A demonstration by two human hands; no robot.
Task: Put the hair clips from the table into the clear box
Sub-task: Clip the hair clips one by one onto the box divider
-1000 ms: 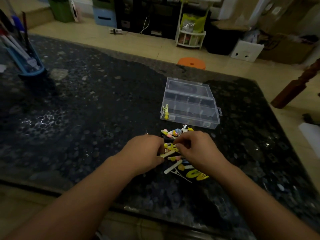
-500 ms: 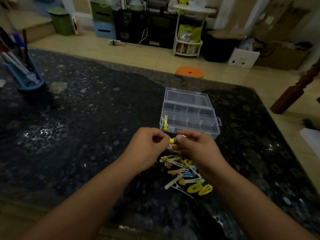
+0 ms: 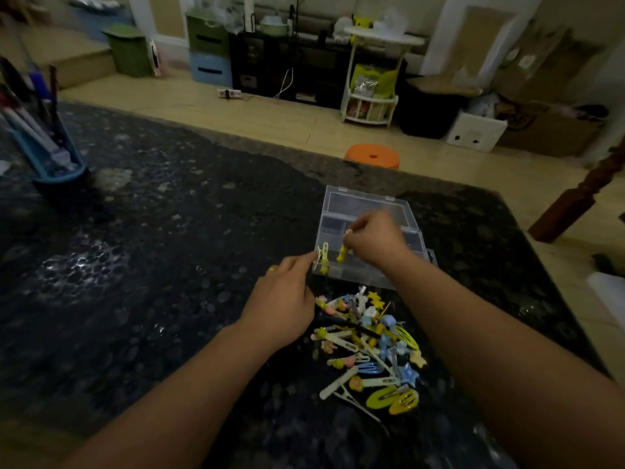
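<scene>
A person's right hand pinches a yellow hair clip by its top end and dangles it over the near-left part of the clear box, which sits open on the dark speckled table with its lid folded away from the camera; the clip hangs upright, its lower end at about the level of the box's front rim, though the frame does not show which compartment lies beneath it. The left hand reaches toward the box's near-left corner, fingertips at or just beside a second yellow clip standing at that corner; blur hides whether the fingers hold it or only touch it. A pile of hair clips, yellow, white and blue, lies on the table just in front of the box, so most of the job appears undone. The step in hand looks like placing 1 clip; the next move would call for lowering it past the rim and letting go, then returning to the pile. An orange stool stands on the floor beyond the table.
</scene>
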